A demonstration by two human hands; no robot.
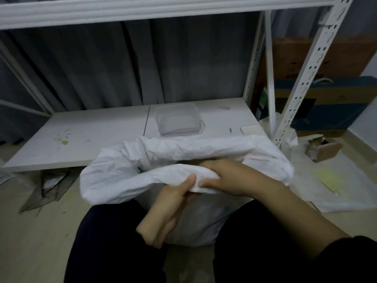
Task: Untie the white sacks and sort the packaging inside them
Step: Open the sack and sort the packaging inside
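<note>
I see both hands clenched on the near rim of the white sack. The left hand pinches it beside the right hand.

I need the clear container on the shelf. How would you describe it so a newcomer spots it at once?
Start at the white metal rack and drop to its lowest shelf board. The clear plastic box sits near the middle, just behind the open white sack. It is the only see-through, box-shaped thing there; its neighbours are flat scraps.
</note>
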